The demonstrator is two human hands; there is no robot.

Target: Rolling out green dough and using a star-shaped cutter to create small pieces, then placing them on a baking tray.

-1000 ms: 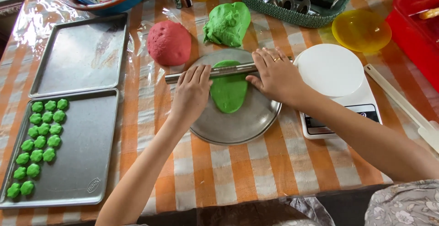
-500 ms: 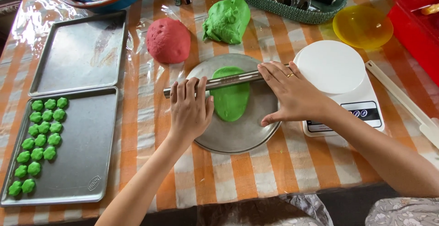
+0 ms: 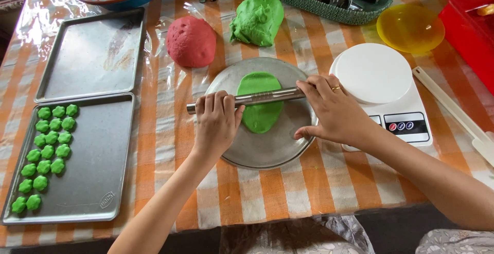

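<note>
Lying almost crosswise, right end slightly farther, the steel rolling pin [image 3: 246,100] flattens green dough [image 3: 260,102] under loosely curled fingers [image 3: 220,101].

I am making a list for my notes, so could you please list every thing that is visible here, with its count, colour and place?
rolling pin: one, metal, lying across the flat dough under both hands
flat dough: one, green, on the round plate
round plate: one, silver, centre of the table
dough lump: one, red, behind the plate
second dough lump: one, green, right of the red one
baking trays: two, grey, at the left
small dough shapes: many, green, on the near tray
kitchen scale: one, white, right of the plate
small lid: one, yellow, far right
basket: one, green, far edge
left hand: on the pin's left end
right hand: on the pin's right end
</note>
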